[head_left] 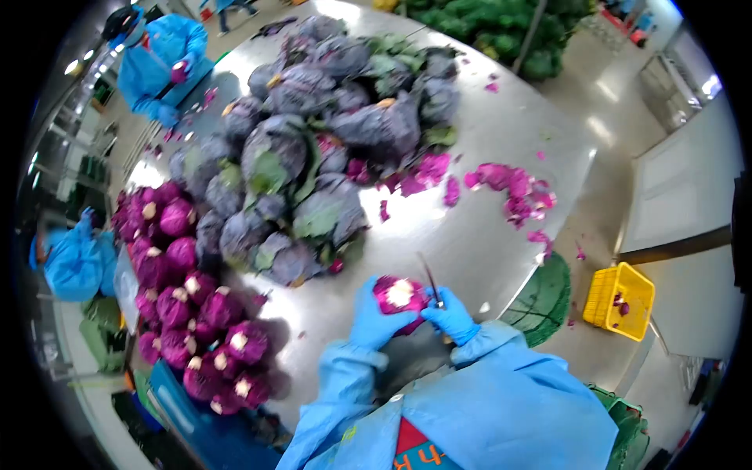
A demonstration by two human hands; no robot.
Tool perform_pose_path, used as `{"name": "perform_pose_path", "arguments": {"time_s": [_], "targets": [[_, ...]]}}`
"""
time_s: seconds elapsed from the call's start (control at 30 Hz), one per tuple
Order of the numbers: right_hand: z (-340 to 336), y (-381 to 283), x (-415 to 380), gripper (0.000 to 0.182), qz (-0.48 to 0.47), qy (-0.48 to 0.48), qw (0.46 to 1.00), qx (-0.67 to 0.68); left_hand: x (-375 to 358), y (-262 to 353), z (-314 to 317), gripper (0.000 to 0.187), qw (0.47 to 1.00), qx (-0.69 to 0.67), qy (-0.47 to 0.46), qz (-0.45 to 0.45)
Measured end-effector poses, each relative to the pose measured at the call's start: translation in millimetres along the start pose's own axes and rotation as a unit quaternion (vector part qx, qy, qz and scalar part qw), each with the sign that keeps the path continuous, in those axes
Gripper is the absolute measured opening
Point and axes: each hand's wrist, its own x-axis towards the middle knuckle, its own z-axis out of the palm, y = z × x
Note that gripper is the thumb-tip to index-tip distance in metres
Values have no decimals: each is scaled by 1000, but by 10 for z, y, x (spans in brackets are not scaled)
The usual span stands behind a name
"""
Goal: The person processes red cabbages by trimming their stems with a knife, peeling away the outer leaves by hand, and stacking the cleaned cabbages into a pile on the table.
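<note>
My left hand [370,319], in a blue glove, is wrapped round a trimmed red cabbage [400,295] whose pale cut stem end faces up. My right hand [452,315], also gloved, grips a knife [429,276] with its thin blade pointing up and away from me. The right fingers are right at the cabbage's side. Both hands are over the near edge of a steel table [407,243]. Beyond them lies a heap of untrimmed red cabbages [305,157] with dull outer leaves. To the left are piled trimmed cabbages [176,305], bright purple with pale stem ends.
Purple leaf scraps [513,188] lie on the table's right side. A green basket [544,301] is below the right edge, and a yellow crate [620,300] stands on the floor. Co-workers in blue gowns [168,55] are at the far left and left [78,262].
</note>
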Motion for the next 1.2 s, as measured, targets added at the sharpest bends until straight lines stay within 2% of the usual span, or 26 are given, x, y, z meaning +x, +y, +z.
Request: {"name": "perform_pose_path", "arguments": {"time_s": [0.07, 0.1, 0.13, 0.17, 0.23, 0.27, 0.33, 0.37, 0.4, 0.43, 0.47, 0.5, 0.53, 0.6, 0.67, 0.7, 0.8, 0.87, 0.9, 1.0, 1.1, 1.2], "targets": [[-42, -55, -1, 48, -9, -21, 999, -23, 141, -373, -71, 85, 999, -16, -41, 21], [-44, -108, -25, 44, -21, -7, 996, -82, 124, -283, -69, 83, 997, -59, -38, 9], [-17, -152, -43, 40, -83, 20, 987, -136, 92, -168, -94, 80, 995, -97, -35, -4], [-40, 38, 57, 37, -215, 45, 950, -222, 109, -182, -114, 78, 995, -94, -45, 0], [-60, -193, 22, 33, -187, -1, 914, -360, 124, -99, -155, 74, 994, -85, -67, -2], [-75, -259, 36, 32, -170, -28, 889, -425, 35, 14, -136, 76, 994, -105, -26, -31], [-191, -306, 49, 30, -212, -23, 853, -476, 20, -66, -163, 86, 996, -72, -27, -37], [-283, -312, 64, 30, -231, -23, 834, -501, 13, -168, -204, 90, 998, -42, -38, -12], [-423, -293, 147, 25, -245, 43, 812, -528, 8, -310, -255, 95, 999, -12, -50, 11], [-659, -294, 273, 26, -184, 107, 795, -568, -8, -437, -289, 99, 998, 19, -59, 29], [-773, -604, 296, 27, -85, 169, 780, -597, -5, -483, -306, 102, 997, 7, -73, 36], [-983, -755, 316, 29, -77, 198, 783, -584, 6, -476, -314, 105, 996, -3, -80, 34], [-1068, -876, 218, 38, -177, 224, 837, -467, -26, -500, -307, 109, 996, -16, -84, 26], [-987, -1096, 232, 51, -126, 276, 778, -550, 13, -541, -273, 109, 997, -44, -56, -16], [-756, -996, 333, 58, -135, 163, 865, -455, 103, -476, -299, 109, 996, -30, -79, -20], [-638, -926, 323, 62, -132, 108, 899, -403, 115, -411, -295, 109, 993, -66, -87, -46], [-92, -827, 256, 66, -72, -74, 933, -344, 140, -380, -315, 108, 993, -54, -73, -73], [26, -585, 382, 65, -64, -126, 961, -239, 152, -290, -334, 106, 994, -41, -89, -48], [32, -533, 431, 61, -21, -139, 977, -159, 180, -337, -351, 105, 993, -51, -96, -47], [-54, -478, 578, 56, -28, -175, 972, -156, 228, -415, -347, 104, 989, -90, -102, -66], [-94, -561, 623, 49, -70, -190, 949, -241, 360, -479, -374, 100, 974, -139, -163, -71], [-15, -661, 583, 43, -276, -176, 852, -409, 366, -508, -407, 93, 971, -164, -134, -109]]}}
